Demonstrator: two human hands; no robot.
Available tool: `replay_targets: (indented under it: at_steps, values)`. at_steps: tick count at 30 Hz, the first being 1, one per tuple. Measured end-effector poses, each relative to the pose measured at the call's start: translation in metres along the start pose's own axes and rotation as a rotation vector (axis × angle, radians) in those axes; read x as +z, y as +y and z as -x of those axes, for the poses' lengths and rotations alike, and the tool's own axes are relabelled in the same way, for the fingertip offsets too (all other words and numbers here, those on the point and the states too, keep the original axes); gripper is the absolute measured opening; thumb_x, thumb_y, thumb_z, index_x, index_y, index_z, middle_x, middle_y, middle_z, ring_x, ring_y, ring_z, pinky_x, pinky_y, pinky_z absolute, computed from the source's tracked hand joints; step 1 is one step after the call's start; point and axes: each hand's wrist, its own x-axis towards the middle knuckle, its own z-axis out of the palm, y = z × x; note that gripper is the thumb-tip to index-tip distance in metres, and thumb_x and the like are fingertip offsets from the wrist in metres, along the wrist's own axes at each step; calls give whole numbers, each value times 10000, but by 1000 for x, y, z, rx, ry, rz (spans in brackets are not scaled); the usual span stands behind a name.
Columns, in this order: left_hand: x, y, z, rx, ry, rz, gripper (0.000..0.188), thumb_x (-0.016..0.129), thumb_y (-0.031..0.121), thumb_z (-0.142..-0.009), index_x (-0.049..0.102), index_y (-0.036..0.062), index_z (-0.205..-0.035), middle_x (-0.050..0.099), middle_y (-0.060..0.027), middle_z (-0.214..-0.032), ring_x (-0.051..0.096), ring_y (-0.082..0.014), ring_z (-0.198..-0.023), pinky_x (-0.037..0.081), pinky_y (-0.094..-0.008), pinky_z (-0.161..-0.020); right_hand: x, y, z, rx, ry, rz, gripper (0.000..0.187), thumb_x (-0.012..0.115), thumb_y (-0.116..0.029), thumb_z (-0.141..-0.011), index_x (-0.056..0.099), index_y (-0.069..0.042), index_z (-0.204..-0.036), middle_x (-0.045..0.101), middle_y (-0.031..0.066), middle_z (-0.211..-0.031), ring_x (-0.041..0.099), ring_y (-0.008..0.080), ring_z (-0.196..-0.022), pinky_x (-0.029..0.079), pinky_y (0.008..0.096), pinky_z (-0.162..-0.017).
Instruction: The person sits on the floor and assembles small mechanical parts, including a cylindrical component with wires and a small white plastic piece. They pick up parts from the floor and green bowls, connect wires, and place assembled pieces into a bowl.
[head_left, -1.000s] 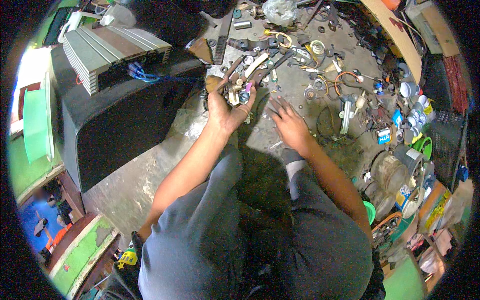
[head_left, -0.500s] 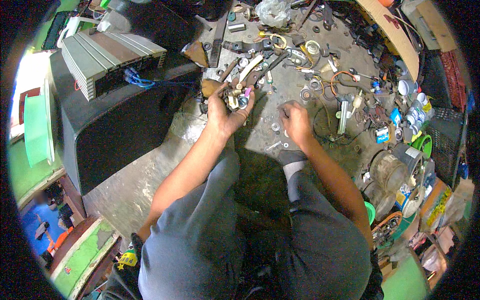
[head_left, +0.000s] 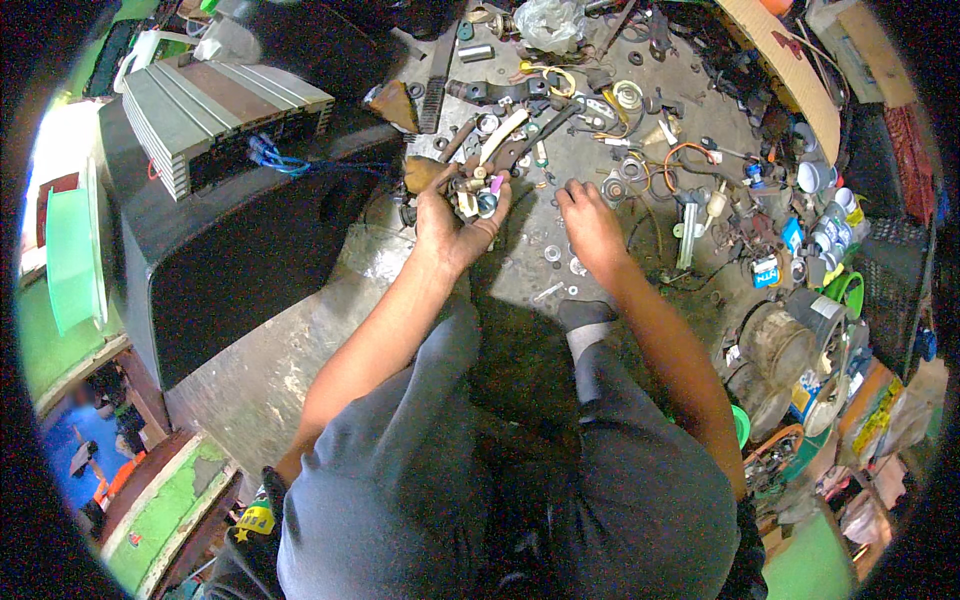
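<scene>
Floor (head_left: 262,390): grey concrete, worn, paler blotches towards 8 o'clock. Lying on it: one clear plastic bag (head_left: 548,27), just past 12 o'clock; one metal cylinder (head_left: 476,53), 12 o'clock; one dark ridged strip (head_left: 437,85), between 11 and 12; one silver bar (head_left: 687,237), between 2 and 3; small rings (head_left: 552,254), 2 o'clock, near centre — assorted loose parts strewn from 12 to 3. Standing: one large black cabinet (head_left: 250,280), 9 o'clock.
</scene>
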Motion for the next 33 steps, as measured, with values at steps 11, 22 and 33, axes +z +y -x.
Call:
replay_targets:
  at_steps: [11, 22, 33]
  values:
    - [2, -13, 3, -1, -24, -43, 288, 464, 244, -1005, 601, 10, -1100, 649, -164, -1063, 610, -338, -1046, 530, -487, -930, -18, 11, -6, 470, 74, -851, 244, 735, -89, -768, 716, -56, -1009, 731, 150, -921, 710, 303, -899, 549, 388, -837]
    - [1, -21, 2, -47, -171, -210, 366, 346, 242, -1013, 586, 26, -1184, 648, -162, -1104, 606, -274, -1076, 502, -469, -978, -97, -61, -8, 65, 391, -987, 165, 732, -135, -853, 729, -81, -1009, 701, 135, -1015, 691, 323, -945, 548, 385, -840]
    - [18, 6, 15, 102, -121, 60, 480, 256, 263, -1038, 527, 4, -1337, 619, -178, -1113, 585, -333, -1087, 527, -460, -986, -7, 48, 52, 373, 260, -414, 274, 706, -70, -823, 697, -37, -1095, 686, 184, -1048, 678, 329, -949, 534, 390, -842]
